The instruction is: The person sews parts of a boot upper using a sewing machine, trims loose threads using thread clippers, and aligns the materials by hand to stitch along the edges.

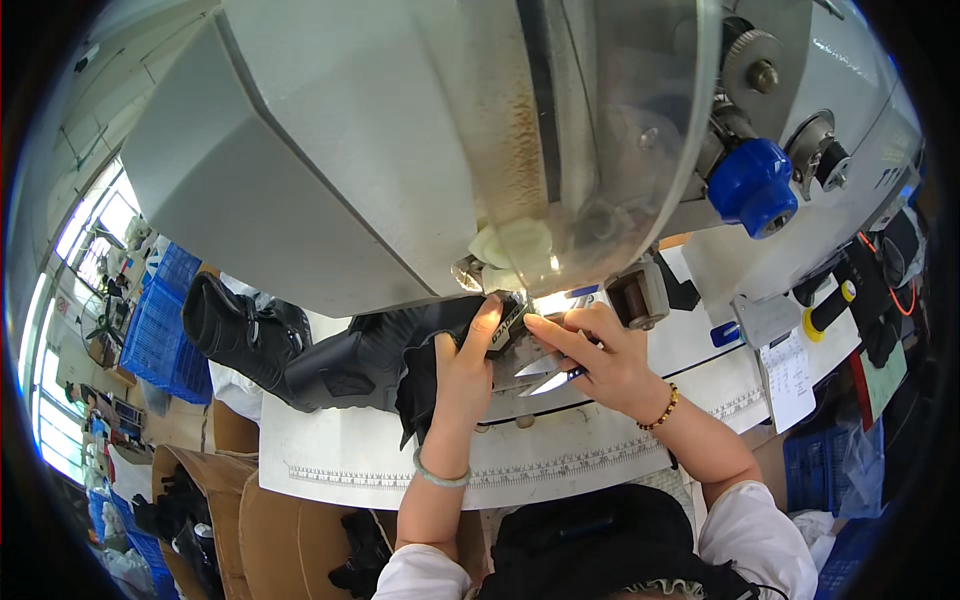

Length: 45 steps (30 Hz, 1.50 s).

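Observation:
A tall black boot (345, 365) lies on its side on the white table, its shaft reaching under the sewing machine head (330, 170). At the shaft's edge, below the lit needle area, is a small dark patch (509, 332) with light lettering. My left hand (465, 375) is closed on the patch's left side, thumb and finger pressing it. In my right hand (608, 362) is a pair of small scissors (548, 378), blades pointing left and apart. My right forefinger touches the patch's right side. The needle itself is hidden in glare.
A clear plastic shield (640, 130) hangs before the machine head, near a blue knob (752, 188). A ruler strip (540, 472) runs along the table's front edge. Cardboard boxes (270, 530) stand at lower left; blue crates (165, 325) are beyond. A written sheet (787, 378) lies right.

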Available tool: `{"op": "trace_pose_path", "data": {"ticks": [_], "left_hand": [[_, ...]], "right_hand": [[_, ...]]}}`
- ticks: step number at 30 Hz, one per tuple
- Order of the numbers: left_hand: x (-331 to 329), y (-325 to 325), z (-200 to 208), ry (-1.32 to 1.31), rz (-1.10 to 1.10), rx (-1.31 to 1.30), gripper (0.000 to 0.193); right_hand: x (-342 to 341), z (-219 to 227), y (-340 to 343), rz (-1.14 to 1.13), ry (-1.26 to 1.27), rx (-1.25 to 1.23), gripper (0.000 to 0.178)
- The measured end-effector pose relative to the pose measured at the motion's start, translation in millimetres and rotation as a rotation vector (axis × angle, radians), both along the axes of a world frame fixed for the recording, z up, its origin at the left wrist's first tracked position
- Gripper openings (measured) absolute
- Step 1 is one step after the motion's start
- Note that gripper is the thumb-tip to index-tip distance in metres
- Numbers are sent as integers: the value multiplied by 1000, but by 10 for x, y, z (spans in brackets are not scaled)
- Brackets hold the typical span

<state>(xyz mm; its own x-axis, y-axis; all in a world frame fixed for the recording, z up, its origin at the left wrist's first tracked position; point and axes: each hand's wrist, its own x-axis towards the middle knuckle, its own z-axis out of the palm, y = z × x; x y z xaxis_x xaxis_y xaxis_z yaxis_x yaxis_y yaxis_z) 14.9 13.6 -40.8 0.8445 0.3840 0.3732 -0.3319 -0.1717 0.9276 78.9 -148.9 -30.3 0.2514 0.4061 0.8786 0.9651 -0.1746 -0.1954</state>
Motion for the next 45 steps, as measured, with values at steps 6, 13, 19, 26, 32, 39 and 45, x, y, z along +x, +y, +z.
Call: {"op": "trace_pose_path", "data": {"ticks": [6,13,19,26,32,39,45], "left_hand": [[-69,-65,224,190,-86,-254,26],[-21,-143,304,146,-44,-564,28],[1,-72,292,150,-130,-472,29],[55,1,231,116,-71,-403,24],[50,-2,246,115,-116,-379,21],[17,20,139,113,-79,-172,29],[-69,37,9,-42,285,789,49]], "right_hand": [[-2,-43,55,8,-85,26,54],[-28,-19,50,-19,-49,20,54],[-61,31,63,-35,-26,8,55],[-80,29,90,-69,-9,9,55],[-117,39,84,-92,9,-32,57],[-176,49,180,-140,-34,-36,57],[-156,-13,193,-145,-54,-50,59]]}}
